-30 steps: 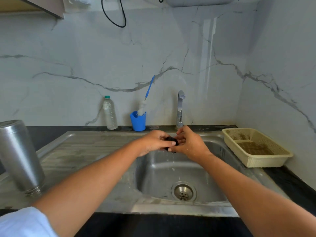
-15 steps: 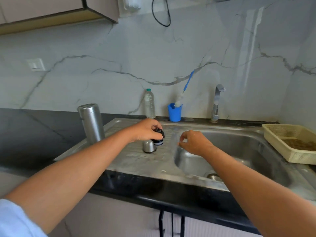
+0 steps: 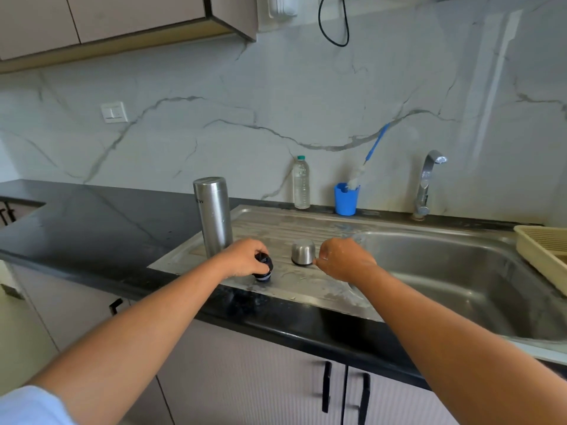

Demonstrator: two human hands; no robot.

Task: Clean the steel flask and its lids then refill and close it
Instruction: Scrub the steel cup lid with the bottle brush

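kitchen corner with a white marble-look wall, pale cabinets up top and a black countertop [image 3: 92, 216] running along the left. there's a white switch plate [image 3: 114, 111] on the wall over that side.

moving right, the counter meets a steel drainboard [image 3: 276, 228], wet and streaky. the steel flask [image 3: 214, 216] stands upright at the drainboard's left edge, no lid on it, hands off it.

just in front of it and a bit right, the left hand [image 3: 245, 260] is curled down over the black inner lid [image 3: 263, 268], gripping it from above, with the lid's bottom right at the drainboard surface.

next over is the steel outer cap [image 3: 303, 252], sitting dome side up on the drainboard, between the two hands. behind it, against the wall, is a clear plastic bottle [image 3: 301, 187] with a green top.

the right hand [image 3: 343, 260] is just beside the cap on its right, wet, fingers loosely curled, nothing visibly in it. one fingertip is right at the cap's base, can't tell if it's actually touching. so hands are apart, one lid each side basically.

further right, a blue cup [image 3: 346, 199] holds a bottle brush [image 3: 372, 151] with a blue handle leaning on the wall. then the tap [image 3: 426, 185], the sink basin [image 3: 460, 271] under it, and a beige plastic basket [image 3: 543, 253] at the far right edge.
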